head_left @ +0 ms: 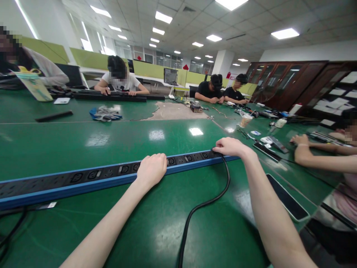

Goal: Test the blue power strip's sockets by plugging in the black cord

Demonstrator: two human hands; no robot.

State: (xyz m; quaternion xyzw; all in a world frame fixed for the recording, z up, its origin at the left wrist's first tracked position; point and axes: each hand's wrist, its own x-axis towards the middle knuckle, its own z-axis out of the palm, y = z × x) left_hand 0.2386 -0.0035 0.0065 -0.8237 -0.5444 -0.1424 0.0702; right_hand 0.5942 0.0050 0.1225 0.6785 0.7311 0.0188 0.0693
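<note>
A long blue power strip (pixel 106 172) with a black socket face lies across the green table (pixel 134 139). Near its middle, my left hand (pixel 152 170) is wrapped over the strip, fingers closed round it. My right hand (pixel 229 146) is at the strip's right end, its fingers pinched on a black plug there, mostly hidden beneath them. From that spot a black cable (pixel 205 204) curves down toward the near table edge.
A phone (pixel 288 197) lies right of my right forearm. Farther back are gloves (pixel 105 113), a tall cup (pixel 35 86), a drink cup (pixel 245 120) and black bars (pixel 110 97). Several people sit around the table; one person's arms (pixel 312 154) rest at the right.
</note>
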